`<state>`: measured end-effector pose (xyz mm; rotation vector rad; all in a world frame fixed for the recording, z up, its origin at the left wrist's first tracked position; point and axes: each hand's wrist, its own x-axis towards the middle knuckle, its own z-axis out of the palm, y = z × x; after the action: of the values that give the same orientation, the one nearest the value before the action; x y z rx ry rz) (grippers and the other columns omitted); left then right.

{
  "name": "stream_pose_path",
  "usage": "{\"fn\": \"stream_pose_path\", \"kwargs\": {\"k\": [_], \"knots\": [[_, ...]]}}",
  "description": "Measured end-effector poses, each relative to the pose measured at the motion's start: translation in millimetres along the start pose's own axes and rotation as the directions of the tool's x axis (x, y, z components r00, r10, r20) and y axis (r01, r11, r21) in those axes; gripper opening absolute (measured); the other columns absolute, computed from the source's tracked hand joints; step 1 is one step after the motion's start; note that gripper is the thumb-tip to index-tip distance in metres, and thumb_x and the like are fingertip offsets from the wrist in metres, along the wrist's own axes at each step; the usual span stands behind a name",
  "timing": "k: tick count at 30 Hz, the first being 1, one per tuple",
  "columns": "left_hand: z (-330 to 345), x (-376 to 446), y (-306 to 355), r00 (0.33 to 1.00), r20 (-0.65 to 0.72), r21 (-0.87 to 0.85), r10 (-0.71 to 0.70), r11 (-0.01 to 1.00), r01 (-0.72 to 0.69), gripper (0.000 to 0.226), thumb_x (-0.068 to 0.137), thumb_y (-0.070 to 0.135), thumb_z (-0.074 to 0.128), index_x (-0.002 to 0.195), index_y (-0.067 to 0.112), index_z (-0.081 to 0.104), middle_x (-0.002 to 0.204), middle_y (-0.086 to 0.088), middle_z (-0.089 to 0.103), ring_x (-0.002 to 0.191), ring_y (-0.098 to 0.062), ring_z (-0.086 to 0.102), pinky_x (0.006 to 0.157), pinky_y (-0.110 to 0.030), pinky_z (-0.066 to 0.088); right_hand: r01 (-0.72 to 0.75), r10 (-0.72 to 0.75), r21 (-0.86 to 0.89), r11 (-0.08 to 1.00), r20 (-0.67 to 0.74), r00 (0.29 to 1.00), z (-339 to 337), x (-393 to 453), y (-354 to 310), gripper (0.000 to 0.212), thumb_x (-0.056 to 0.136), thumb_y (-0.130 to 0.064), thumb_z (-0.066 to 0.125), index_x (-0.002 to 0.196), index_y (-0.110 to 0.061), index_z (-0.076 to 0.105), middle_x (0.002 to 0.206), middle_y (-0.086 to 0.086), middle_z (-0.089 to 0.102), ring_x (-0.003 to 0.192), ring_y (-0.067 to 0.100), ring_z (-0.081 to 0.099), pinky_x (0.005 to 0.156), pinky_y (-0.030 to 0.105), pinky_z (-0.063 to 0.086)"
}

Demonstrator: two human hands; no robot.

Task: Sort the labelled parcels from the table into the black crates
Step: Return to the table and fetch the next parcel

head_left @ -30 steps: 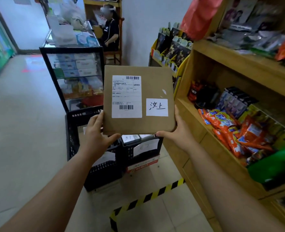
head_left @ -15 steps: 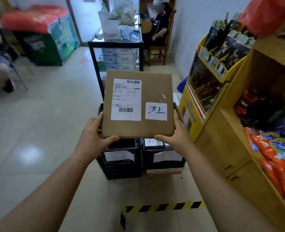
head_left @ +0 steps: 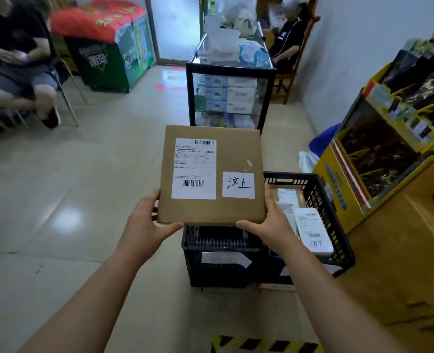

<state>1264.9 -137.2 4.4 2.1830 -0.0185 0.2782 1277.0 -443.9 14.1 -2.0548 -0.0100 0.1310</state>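
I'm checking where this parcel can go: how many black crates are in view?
2. The left crate sits on the floor under the held brown parcel; the right crate stands beside it, holding labelled parcels. The parcel and arms may hide others.

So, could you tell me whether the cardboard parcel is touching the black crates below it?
Apart. The head view shows the parcel held up by both hands, above the crates.

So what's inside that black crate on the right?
The right crate holds white labelled parcels lying flat. The right hand and the cardboard parcel hide its left part.
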Motion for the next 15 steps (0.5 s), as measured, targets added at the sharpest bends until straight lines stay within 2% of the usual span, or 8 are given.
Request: {"fn": "stream_pose_path", "kwargs": {"k": [6,8,11,15], "knots": [[2,46,-39,0.997,0.072,-0.064,-0.004,0.998,0.009,0.092,0.063,0.033,0.089,0.141,0.031,0.041,0.119,0.017,0.052,0.097,0.01,0.053,0.07,-0.003,0.045,-0.076,0.075,-0.049,0.996,-0.024,0.997,29,36,-7,0.128,0.067,-0.049,0.086,0.157,-0.044,-0.006,0.151,-0.015,0.036,0.13,0.01,0.043,0.111,0.037,0.041],[11,58,-46,0.995,0.1,-0.091,-0.017,0.996,0.026,0.09,0.063,0.03,0.089,0.14,0.03,0.043,0.118,0.015,0.053,0.097,0.009,0.054,0.068,-0.002,0.045,-0.113,0.112,-0.056,0.992,-0.031,0.993,30,44,-4,0.13,0.067,-0.051,0.085,0.156,-0.043,-0.009,0.15,-0.017,0.033,0.13,0.008,0.04,0.112,0.036,0.04],[27,77,-52,0.989,0.144,-0.075,-0.029,0.996,0.04,0.09,0.064,0.029,0.089,0.141,0.028,0.043,0.119,0.011,0.053,0.097,0.004,0.055,0.072,-0.007,0.046,-0.172,0.171,-0.063,0.983,-0.03,0.985,26,59,7,0.132,0.065,-0.057,0.084,0.156,-0.044,-0.01,0.151,-0.016,0.034,0.131,0.01,0.042,0.11,0.037,0.042],[50,99,-61,0.979,0.196,-0.013,-0.056,0.998,0.06,0.092,0.066,0.034,0.087,0.145,0.025,0.039,0.121,0.007,0.052,0.099,-0.005,0.054,0.082,-0.021,0.049,-0.241,0.24,-0.063,0.969,-0.021,0.971,22,83,29,0.133,0.061,-0.065,0.081,0.156,-0.045,-0.009,0.14,-0.024,0.032,0.126,0.006,0.041,0.103,0.028,0.039]]}}
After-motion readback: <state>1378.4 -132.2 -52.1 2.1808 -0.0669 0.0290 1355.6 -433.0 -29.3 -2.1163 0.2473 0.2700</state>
